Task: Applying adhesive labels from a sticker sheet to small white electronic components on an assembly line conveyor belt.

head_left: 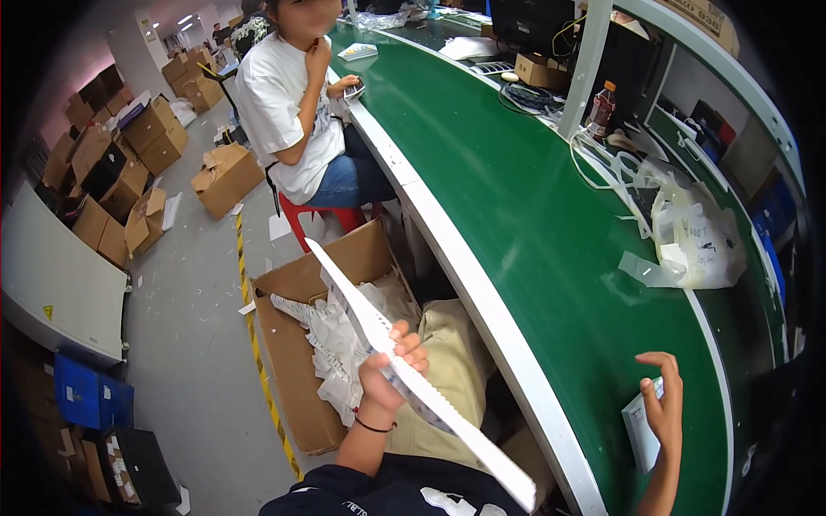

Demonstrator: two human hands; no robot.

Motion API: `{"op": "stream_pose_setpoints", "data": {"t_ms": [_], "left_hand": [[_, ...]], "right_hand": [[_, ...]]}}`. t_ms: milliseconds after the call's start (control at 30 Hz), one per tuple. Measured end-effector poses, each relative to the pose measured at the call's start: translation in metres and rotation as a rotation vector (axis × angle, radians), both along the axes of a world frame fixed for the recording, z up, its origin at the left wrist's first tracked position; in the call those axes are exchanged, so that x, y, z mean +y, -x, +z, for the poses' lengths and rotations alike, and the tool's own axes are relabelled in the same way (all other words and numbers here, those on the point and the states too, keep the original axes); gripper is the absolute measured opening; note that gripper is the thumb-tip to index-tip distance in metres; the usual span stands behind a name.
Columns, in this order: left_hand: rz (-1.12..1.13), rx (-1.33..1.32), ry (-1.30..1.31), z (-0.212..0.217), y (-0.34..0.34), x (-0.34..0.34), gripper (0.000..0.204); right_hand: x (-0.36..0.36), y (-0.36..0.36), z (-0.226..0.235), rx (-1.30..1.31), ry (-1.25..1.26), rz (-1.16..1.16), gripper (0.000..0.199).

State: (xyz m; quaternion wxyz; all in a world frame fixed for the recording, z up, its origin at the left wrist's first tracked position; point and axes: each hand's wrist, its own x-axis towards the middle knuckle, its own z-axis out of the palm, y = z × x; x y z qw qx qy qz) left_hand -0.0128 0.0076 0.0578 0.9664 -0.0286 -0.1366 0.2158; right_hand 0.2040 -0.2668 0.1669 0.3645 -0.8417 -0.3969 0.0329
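A: What am I holding right now?

B: I see the left hand [389, 371] with its grip clamped around a long white backing strip [404, 378], fingers wrapped over it about midway. The strip runs from up near the open cardboard box [297, 361] down past my lap toward the lower edge of the view.

A: And the other hand?

B: The right hand [664, 406] rests on a small white packet [641, 426] lying on the green tabletop [516, 215]. The fingers curl over its top edge, so I judge it closed on the packet, pinning it in place.

A: How far along does it look?

B: The box beside my left knee is already heaped with crumpled white strips [340, 344], so a good deal of waste seems done with. The strip in my left hand hangs above that box but is not yet in it. I judge the packet is the piece in work.

A: Anything else around?

B: A clear plastic bag [697, 236] of small items sits farther along the tabletop, and another person in a white shirt [284, 112] sits on a red stool [323, 219] at the same tabletop.
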Motion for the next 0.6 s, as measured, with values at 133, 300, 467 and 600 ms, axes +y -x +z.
{"op": "stream_pose_setpoints", "data": {"t_ms": [133, 300, 467, 600], "left_hand": [[0.049, 0.290, -0.227, 0.014, -0.005, -0.023, 0.034], [0.250, 0.509, -0.587, 0.033, -0.003, -0.049, 0.035], [0.365, 0.550, -0.713, 0.036, 0.000, -0.048, 0.035], [0.360, 0.551, -0.632, 0.040, -0.002, -0.049, 0.036]], "right_hand": [[0.055, 0.037, 0.022, 0.234, -0.129, 0.352, 0.030], [0.101, 0.077, 0.008, 0.113, 0.027, 0.646, 0.024], [0.107, 0.083, -0.012, 0.285, 0.102, 0.665, 0.018], [0.110, 0.083, -0.009, 0.482, -0.013, 0.601, 0.016]]}}
